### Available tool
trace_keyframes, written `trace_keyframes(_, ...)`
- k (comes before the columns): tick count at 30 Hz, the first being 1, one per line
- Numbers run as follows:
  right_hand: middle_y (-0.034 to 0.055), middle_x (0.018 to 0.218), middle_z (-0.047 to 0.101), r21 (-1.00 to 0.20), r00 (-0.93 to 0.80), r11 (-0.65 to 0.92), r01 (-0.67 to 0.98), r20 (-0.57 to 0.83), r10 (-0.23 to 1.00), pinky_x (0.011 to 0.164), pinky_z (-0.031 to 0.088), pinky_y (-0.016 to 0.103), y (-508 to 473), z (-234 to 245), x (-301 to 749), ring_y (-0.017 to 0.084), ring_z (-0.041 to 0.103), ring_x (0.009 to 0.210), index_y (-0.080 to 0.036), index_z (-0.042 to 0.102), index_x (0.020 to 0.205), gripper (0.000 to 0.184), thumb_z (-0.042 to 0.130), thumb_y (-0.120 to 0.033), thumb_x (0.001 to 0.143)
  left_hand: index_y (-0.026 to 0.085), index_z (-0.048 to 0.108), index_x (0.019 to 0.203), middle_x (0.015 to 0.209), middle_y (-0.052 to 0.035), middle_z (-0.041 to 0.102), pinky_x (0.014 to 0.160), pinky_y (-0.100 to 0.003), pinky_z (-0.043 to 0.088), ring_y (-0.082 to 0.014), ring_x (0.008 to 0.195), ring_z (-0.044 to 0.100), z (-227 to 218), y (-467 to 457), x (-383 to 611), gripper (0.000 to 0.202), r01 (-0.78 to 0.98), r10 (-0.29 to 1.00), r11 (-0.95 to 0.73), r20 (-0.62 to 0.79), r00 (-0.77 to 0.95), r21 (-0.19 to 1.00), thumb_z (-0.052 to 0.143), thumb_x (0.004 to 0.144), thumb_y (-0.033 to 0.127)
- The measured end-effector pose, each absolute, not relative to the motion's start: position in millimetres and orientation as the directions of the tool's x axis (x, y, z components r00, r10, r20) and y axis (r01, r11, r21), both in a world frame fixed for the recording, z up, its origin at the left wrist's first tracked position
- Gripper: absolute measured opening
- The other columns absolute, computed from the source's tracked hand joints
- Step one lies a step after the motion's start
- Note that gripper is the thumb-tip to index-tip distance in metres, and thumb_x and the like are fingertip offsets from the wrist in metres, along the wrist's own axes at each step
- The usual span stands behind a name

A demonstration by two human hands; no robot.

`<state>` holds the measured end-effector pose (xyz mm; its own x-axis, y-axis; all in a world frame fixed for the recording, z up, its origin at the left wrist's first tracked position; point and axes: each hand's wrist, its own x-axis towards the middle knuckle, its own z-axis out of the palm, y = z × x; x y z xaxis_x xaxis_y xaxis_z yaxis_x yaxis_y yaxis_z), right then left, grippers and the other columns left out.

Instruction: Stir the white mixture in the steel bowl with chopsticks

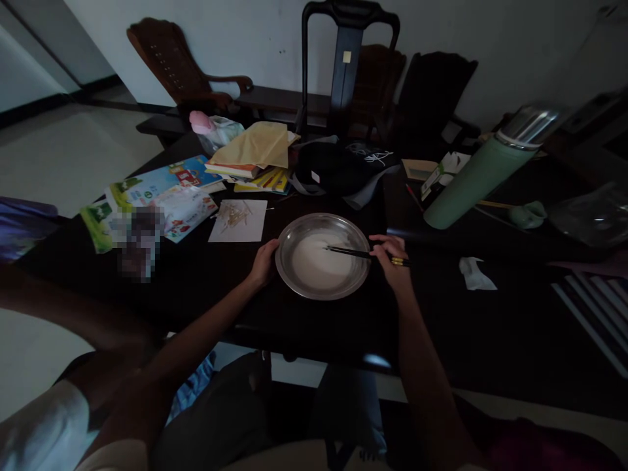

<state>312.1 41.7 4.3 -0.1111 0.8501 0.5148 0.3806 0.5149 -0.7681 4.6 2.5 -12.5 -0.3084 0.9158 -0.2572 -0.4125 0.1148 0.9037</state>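
A round metal basin (283, 271) sits on the dark table, with a whitish liquid or batter (314, 265) in it. My left hand (265, 263) grips the basin's left rim, its fingers partly hidden by the side. In my right hand (393, 256) is a pair of black chopsticks (350, 251) with gold bands near their upper ends. The chopsticks slant over the right rim, and their tips meet the white mixture near the basin's middle. Up and left of the basin lies a white paper sheet (249, 226) with a heap of thin pale sticks (232, 217) on it.
A green thermos (478, 176) stands at the right behind a crumpled tissue (475, 273). Books with a tan envelope (260, 145), a dark bag (333, 167) and colourful packaging (189, 209) lie at the back and left. Another person's arm (69, 307) shows at the left.
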Motion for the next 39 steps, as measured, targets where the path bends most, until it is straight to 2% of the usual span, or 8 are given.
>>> trace_keyframes(3, 0.0044, 0.096, 0.077, -0.809, -0.045, 0.502, 0.305, 0.514, 0.856, 0.101, 0.043, 0.052, 42.7, 4.2, 318.1, 0.026, 0.058, 0.107, -0.026, 0.061, 0.057, 0.046, 0.048, -0.043, 0.098, 0.017, 0.059, 0.06, 0.054, 0.0033, 0.052, 0.05, -0.023, 0.039, -0.0105, 0.051, 0.045, -12.5, 2.6, 4.6, 0.022, -0.405, 0.921, 0.113, -0.249, -0.3, 0.907, 0.068, 0.075, 0.03)
trace_keyframes(8, 0.0019, 0.106, 0.077, -0.788, -0.273, 0.521, 0.329, 0.448, 0.851, 0.102, 0.042, 0.053, 41.9, 2.5, 309.8, 0.027, 0.057, 0.108, -0.028, 0.069, 0.066, 0.031, 0.059, -0.044, 0.092, 0.017, 0.06, 0.062, 0.057, 0.0023, 0.055, 0.051, -0.023, 0.04, -0.0115, 0.053, 0.048, -15.1, 3.5, 3.6, 0.02, -0.406, 0.912, 0.124, -0.265, -0.312, 0.905, 0.068, 0.075, 0.03)
trace_keyframes(15, 0.0039, 0.099, 0.077, -0.832, 0.0, 0.46, 0.309, 0.484, 0.875, 0.1, 0.044, 0.051, 44.1, 4.3, 319.8, 0.026, 0.059, 0.106, -0.026, 0.06, 0.056, 0.047, 0.048, -0.043, 0.098, 0.017, 0.059, 0.06, 0.055, 0.0029, 0.052, 0.052, -0.024, 0.039, -0.0109, 0.051, 0.046, -12.5, 2.8, 4.4, 0.021, -0.416, 0.916, 0.116, -0.259, -0.307, 0.902, 0.067, 0.076, 0.027)
trace_keyframes(20, 0.0021, 0.106, 0.077, -0.802, -0.203, 0.503, 0.322, 0.461, 0.864, 0.101, 0.042, 0.052, 41.6, 4.4, 310.6, 0.027, 0.058, 0.107, -0.028, 0.068, 0.063, 0.033, 0.057, -0.04, 0.093, 0.016, 0.061, 0.061, 0.056, 0.0023, 0.055, 0.052, -0.024, 0.039, -0.0115, 0.052, 0.047, -15.1, 2.9, 2.7, 0.02, -0.416, 0.915, 0.124, -0.266, -0.304, 0.901, 0.066, 0.077, 0.028)
trace_keyframes(22, 0.0025, 0.107, 0.077, -0.792, -0.162, 0.495, 0.358, 0.469, 0.868, 0.101, 0.042, 0.052, 41.9, 4.8, 310.8, 0.027, 0.057, 0.107, -0.028, 0.069, 0.066, 0.03, 0.06, -0.039, 0.091, 0.016, 0.061, 0.061, 0.056, 0.0023, 0.055, 0.051, -0.024, 0.038, -0.0116, 0.052, 0.047, -16.3, 3.0, 2.2, 0.02, -0.415, 0.915, 0.124, -0.265, -0.305, 0.902, 0.066, 0.077, 0.028)
trace_keyframes(26, 0.0043, 0.095, 0.077, -0.841, 0.057, 0.459, 0.285, 0.493, 0.868, 0.099, 0.043, 0.05, 43.1, 5.2, 318.0, 0.026, 0.059, 0.105, -0.026, 0.058, 0.054, 0.046, 0.05, -0.04, 0.096, 0.016, 0.061, 0.061, 0.056, 0.0024, 0.055, 0.052, -0.024, 0.039, -0.0113, 0.053, 0.047, -16.4, 2.9, 2.4, 0.02, -0.41, 0.92, 0.11, -0.249, -0.303, 0.906, 0.066, 0.076, 0.028)
trace_keyframes(32, 0.0024, 0.105, 0.077, -0.795, -0.198, 0.507, 0.333, 0.466, 0.862, 0.099, 0.043, 0.049, 41.2, 3.0, 308.3, 0.026, 0.058, 0.106, -0.028, 0.069, 0.067, 0.03, 0.059, -0.041, 0.092, 0.016, 0.06, 0.062, 0.056, 0.0026, 0.054, 0.052, -0.024, 0.039, -0.0111, 0.053, 0.047, -16.3, 3.6, 2.7, 0.02, -0.413, 0.918, 0.115, -0.256, -0.304, 0.903, 0.068, 0.075, 0.029)
trace_keyframes(39, 0.0043, 0.09, 0.076, -0.834, 0.001, 0.49, 0.255, 0.507, 0.862, 0.097, 0.044, 0.048, 43.0, 3.7, 317.2, 0.025, 0.06, 0.1, -0.025, 0.06, 0.054, 0.048, 0.049, -0.043, 0.098, 0.016, 0.06, 0.061, 0.056, 0.003, 0.053, 0.052, -0.023, 0.04, -0.0105, 0.052, 0.046, -15.6, 3.9, 3.3, 0.02, -0.407, 0.92, 0.11, -0.248, -0.304, 0.907, 0.067, 0.076, 0.028)
